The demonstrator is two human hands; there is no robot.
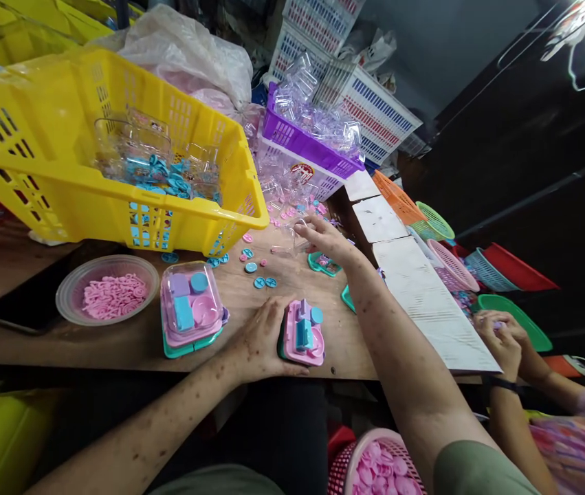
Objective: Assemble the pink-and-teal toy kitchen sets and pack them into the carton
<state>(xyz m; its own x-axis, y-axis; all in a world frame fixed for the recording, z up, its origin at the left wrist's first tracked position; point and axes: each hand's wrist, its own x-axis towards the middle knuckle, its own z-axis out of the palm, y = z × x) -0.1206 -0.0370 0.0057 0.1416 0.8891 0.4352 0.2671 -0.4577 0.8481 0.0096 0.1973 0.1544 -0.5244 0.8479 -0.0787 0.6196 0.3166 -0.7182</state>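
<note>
My left hand (266, 337) is wrapped round the side of a small pink toy set (300, 347) at the table's front edge. The set carries blue and lilac blocks and a round blue piece on a pink tray. Farther back, my right hand (326, 240) has its fingers on a clear plastic cover (286, 242), whose edges are hard to make out. Left of my left hand stands a similar toy set (192, 306) under a clear cover, on a green base. Small blue discs (260, 282) and pink bits lie between the hands and the yellow crate.
A yellow crate (194, 223) holds clear and blue parts. Beside it are a tub of pink pieces (70, 302) and a black phone (18, 302). Clear covers fill a purple basket (317, 155) behind. At right, another person's hands (501, 337) work near colored baskets.
</note>
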